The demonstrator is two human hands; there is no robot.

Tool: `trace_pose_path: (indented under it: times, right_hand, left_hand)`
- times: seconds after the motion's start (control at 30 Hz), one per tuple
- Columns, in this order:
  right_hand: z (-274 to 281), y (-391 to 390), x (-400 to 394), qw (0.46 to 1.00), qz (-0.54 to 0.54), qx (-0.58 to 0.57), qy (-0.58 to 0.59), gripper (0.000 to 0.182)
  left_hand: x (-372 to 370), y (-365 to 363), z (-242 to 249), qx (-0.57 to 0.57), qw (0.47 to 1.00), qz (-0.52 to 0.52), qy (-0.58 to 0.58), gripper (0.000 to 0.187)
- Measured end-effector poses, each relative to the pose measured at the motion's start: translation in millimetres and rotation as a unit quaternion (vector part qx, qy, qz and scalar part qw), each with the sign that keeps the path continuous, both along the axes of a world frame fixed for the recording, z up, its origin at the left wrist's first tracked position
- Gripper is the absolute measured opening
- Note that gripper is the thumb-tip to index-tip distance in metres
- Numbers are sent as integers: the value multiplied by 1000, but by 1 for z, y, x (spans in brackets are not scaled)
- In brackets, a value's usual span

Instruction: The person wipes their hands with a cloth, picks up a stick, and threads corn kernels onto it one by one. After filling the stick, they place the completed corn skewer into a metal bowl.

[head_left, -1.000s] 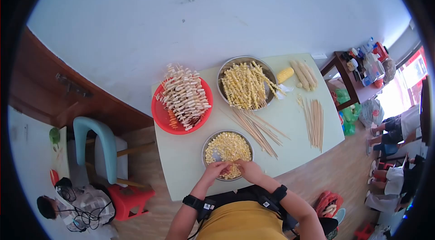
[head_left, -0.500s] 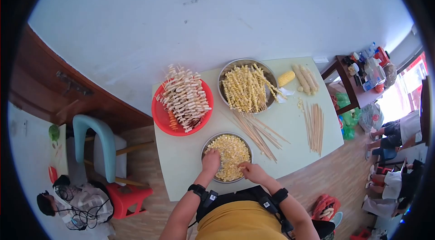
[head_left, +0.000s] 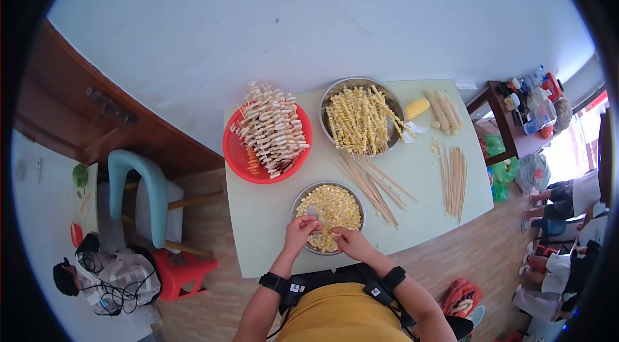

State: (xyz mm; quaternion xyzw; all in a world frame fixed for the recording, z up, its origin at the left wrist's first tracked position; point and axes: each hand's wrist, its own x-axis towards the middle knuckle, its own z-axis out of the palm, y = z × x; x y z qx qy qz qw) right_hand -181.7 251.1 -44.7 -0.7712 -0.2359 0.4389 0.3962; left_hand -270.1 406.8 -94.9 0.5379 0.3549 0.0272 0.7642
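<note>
A metal bowl of loose yellow corn kernels stands at the near edge of the table. Over its lower left part is my left hand, fingers pinched together on something too small to make out. My right hand is over the bowl's lower right part, its fingers also closed, and what they hold cannot be made out. Behind, a larger metal bowl holds skewers threaded with corn. Bare wooden skewers lie fanned out beside the bowls, and a second bundle lies further right.
A red basin with loaded white skewers stands at the left. Corn cobs lie at the back right. A blue chair and red stool are left of the table. People are at the far right.
My left hand has lifted a little from the kernels and moved nearer my right hand. The whole view has shifted slightly.
</note>
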Motion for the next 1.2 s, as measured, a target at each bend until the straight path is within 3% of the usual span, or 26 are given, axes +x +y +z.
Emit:
trace_pose_path:
  times: [0.43, 0.97, 1.07, 1.13, 1.2]
  right_hand:
    - [-3, 7, -7, 994, 70, 30, -72, 33]
    - [4, 11, -16, 999, 29, 36, -27, 32]
    - [8, 10, -15, 999, 25, 36, -12, 32]
    - [11, 8, -13, 998, 25, 52, -18, 24]
    - [12, 6, -10, 998, 33, 62, 8, 20]
  left_hand:
    - [-15, -2, 19, -36, 998, 54, -17, 20]
    - [-16, -11, 17, 13, 995, 86, -54, 15]
    - [-18, -6, 21, -22, 995, 82, -54, 15]
    - [-21, 4, 37, -140, 988, 54, 26, 16]
    - [-27, 11, 34, -149, 988, 28, 34, 17]
